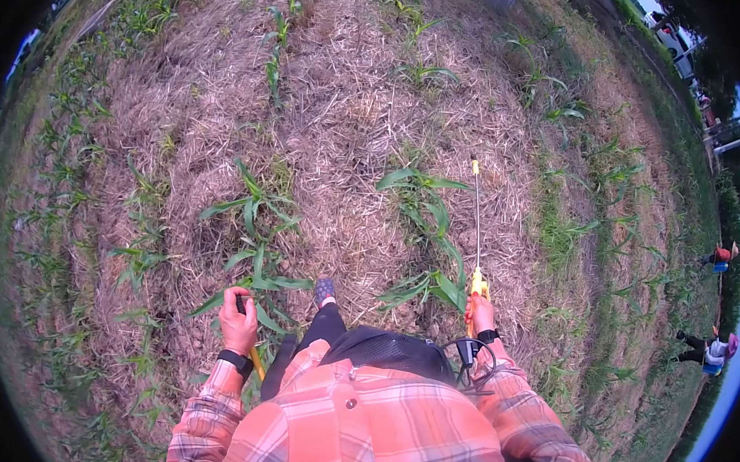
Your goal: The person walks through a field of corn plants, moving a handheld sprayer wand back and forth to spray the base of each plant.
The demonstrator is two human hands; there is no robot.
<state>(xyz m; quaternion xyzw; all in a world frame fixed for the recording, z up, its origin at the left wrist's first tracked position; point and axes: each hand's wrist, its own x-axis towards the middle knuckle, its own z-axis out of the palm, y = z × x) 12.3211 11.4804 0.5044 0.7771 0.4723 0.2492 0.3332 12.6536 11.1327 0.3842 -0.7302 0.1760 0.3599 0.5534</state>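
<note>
My right hand is closed around the yellow handle of a sprayer wand, whose thin metal tube points forward to a yellow nozzle over the straw-covered ground. A black hose loops beside my right wrist. On the other side, my left hand grips a black handle with a yellow rod running down from it past the wrist. Green corn plants grow just ahead of my left hand, and another corn row stands left of the wand.
More corn rows run along the left, and weeds grow to the right. One shoe shows between the rows. Two people are at the far right edge. Vehicles and posts stand at the upper right.
</note>
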